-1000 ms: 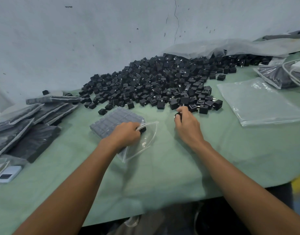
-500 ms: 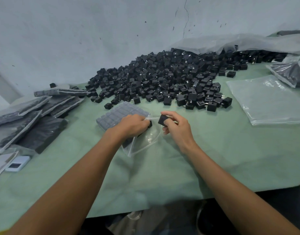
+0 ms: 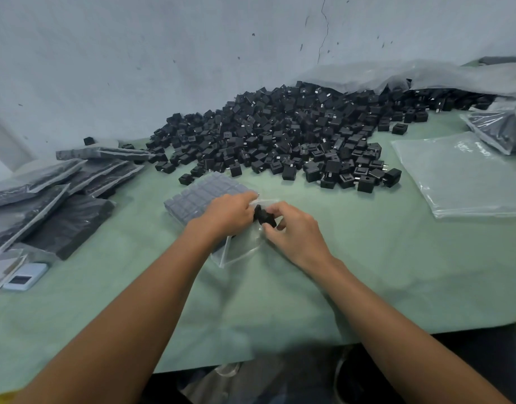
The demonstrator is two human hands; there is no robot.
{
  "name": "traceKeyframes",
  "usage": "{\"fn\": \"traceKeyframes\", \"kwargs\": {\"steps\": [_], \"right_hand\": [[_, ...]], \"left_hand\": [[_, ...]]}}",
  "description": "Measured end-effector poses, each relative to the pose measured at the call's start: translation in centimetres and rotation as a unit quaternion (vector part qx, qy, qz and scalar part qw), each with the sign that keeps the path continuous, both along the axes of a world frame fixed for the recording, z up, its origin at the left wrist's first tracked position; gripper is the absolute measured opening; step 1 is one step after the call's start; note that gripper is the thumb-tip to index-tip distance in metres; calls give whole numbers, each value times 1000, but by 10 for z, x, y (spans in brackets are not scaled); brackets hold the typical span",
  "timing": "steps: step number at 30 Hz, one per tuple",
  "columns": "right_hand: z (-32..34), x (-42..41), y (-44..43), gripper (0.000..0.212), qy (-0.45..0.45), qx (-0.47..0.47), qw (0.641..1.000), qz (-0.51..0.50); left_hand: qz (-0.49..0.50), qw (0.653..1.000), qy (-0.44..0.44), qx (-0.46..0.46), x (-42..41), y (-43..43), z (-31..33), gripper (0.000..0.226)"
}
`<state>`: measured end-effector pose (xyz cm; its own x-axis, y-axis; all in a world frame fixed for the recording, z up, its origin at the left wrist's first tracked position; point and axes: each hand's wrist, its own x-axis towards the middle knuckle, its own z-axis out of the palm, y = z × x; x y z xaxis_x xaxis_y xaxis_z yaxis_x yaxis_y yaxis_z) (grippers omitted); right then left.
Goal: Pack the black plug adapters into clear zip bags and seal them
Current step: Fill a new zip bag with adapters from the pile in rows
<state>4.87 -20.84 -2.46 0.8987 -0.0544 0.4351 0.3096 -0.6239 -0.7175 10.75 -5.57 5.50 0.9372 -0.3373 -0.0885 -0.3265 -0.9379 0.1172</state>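
Observation:
A large heap of black plug adapters point(image 3: 283, 132) covers the far middle of the green table point(image 3: 367, 272). In front of it lies a clear zip bag point(image 3: 192, 196) partly filled with rows of adapters. My left hand point(image 3: 227, 212) grips the bag's open mouth and holds it up. My right hand point(image 3: 291, 228) pinches one black adapter point(image 3: 264, 216) right at that mouth, touching the plastic. The bag's empty lower part point(image 3: 239, 252) spreads flat on the table under both hands.
Several filled bags point(image 3: 55, 199) are stacked at the left, with a small white device point(image 3: 25, 276) in front of them. A pile of empty clear bags point(image 3: 461, 173) lies at the right. A big crumpled plastic sheet point(image 3: 396, 77) covers the heap's far end.
My right hand took an adapter from the heap's near edge and carried it left to the bag's mouth. My left hand stayed on the bag.

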Motion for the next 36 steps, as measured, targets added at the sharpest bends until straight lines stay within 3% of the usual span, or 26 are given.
{"fn": "traceKeyframes", "kwargs": {"steps": [4, 7, 12, 15, 19, 27, 30, 33, 36], "right_hand": [[-4, 3, 2, 27, -6, -100, 995, -20], [-5, 7, 1, 28, -3, -80, 995, -63], [-6, 12, 0, 53, -5, -37, 994, -101], [-3, 20, 0, 69, 20, -92, 993, -64], [3, 32, 4, 57, 28, -186, 982, -37], [11, 51, 6, 27, 52, -124, 989, -68], [5, 51, 6, 32, 53, -106, 992, -54], [-3, 45, 5, 50, 31, -88, 995, -37], [-3, 41, 7, 45, -4, -96, 995, -31]], "left_hand": [[-4, 999, -23, 28, -1, -5, -9, 49], [-2, 998, -40, 53, -2, -9, -13, 49], [-2, 997, -39, 60, -3, -11, -13, 51], [-2, 997, -40, 62, -4, -12, -12, 52], [-8, 998, -44, 53, -3, -11, -13, 50], [-12, 996, -75, 45, 0, -11, -17, 34], [-17, 996, -79, 44, -1, -10, -19, 35], [-20, 995, -87, 50, -1, -11, -18, 37], [-19, 995, -87, 52, -1, -10, -18, 38]]}}
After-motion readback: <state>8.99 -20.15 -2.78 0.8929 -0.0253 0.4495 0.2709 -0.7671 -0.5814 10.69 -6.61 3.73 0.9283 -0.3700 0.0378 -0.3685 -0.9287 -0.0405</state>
